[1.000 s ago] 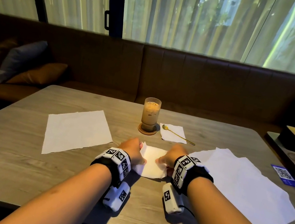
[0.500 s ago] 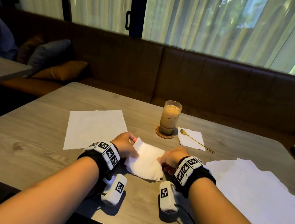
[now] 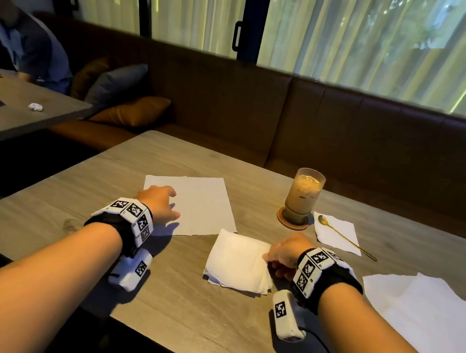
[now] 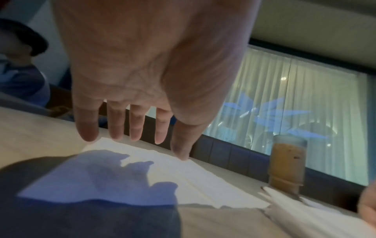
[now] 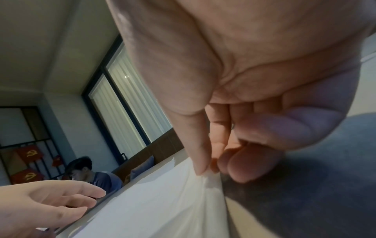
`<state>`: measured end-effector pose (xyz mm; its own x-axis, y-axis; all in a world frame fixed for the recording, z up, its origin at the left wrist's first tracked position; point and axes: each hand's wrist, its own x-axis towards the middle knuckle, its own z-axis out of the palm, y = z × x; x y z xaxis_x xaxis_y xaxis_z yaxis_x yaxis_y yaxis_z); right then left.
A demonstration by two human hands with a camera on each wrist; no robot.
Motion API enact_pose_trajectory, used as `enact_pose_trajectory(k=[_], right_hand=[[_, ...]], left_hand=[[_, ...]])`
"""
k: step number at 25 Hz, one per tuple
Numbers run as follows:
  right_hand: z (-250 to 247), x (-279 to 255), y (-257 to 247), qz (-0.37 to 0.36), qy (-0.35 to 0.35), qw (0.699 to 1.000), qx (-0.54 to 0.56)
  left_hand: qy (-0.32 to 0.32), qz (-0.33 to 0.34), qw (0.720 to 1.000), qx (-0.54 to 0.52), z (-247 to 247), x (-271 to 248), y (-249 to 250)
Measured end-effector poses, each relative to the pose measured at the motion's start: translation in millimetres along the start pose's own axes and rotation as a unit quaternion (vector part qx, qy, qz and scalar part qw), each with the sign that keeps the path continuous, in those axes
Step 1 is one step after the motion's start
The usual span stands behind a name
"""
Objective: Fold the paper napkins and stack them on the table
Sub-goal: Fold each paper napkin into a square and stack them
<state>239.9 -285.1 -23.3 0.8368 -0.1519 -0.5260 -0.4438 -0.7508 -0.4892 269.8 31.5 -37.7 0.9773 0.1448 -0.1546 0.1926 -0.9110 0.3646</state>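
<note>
A small stack of folded white napkins [image 3: 239, 262] lies on the wooden table [image 3: 188, 307] in front of me. My right hand [image 3: 283, 254] pinches its right edge between thumb and fingers; the right wrist view shows the napkin stack [image 5: 162, 201] gripped by the fingertips [image 5: 200, 169]. To the left lies a flat unfolded napkin [image 3: 199, 201]. My left hand [image 3: 159, 204] hovers over its near left part with fingers straight and spread, holding nothing. In the left wrist view the fingers [image 4: 134, 127] hang just above the unfolded napkin [image 4: 142, 173].
An iced coffee glass [image 3: 302, 197] on a coaster stands behind the stack, with a gold spoon [image 3: 345, 236] on a small napkin to its right. A pile of unfolded napkins [image 3: 432, 320] lies at the right. A person [image 3: 16, 47] sits at the neighbouring table on the left.
My left hand has let go of the folded stack and moved left over the flat napkin. The right hand still holds the stack's right edge. The head view has swung left.
</note>
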Motion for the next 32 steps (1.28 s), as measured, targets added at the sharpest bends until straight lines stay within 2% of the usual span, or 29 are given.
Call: enact_pose_trajectory(k=[4, 8, 13, 15, 20, 27, 32], right_hand=[[-7, -1, 4, -0.005, 0.039, 0.999, -0.007], [-10, -2, 4, -0.038, 0.078, 0.995, -0.038], [-8, -5, 0, -0.063, 0.076, 0.995, -0.016], [-4, -4, -2, -0.071, 0.073, 0.995, -0.008], [4, -1, -6, -0.095, 0.087, 0.991, -0.024], [-6, -5, -11, -0.113, 0.115, 0.986, -0.029], [-5, -10, -12, -0.115, 0.104, 0.988, -0.016]], left_hand=[[-0.029, 0.023, 0.998, 0.042, 2, 15, -1], [-0.089, 0.043, 0.988, 0.121, 14, 27, 0], [-0.042, 0.039, 0.98, 0.188, 10, 30, 0], [-0.023, 0.056, 0.979, 0.192, 8, 33, 1], [-0.065, 0.068, 0.981, 0.169, 16, 39, 1], [0.02, 0.053, 0.991, 0.117, 4, 33, -9], [0.044, 0.037, 0.996, 0.073, -3, 23, -16]])
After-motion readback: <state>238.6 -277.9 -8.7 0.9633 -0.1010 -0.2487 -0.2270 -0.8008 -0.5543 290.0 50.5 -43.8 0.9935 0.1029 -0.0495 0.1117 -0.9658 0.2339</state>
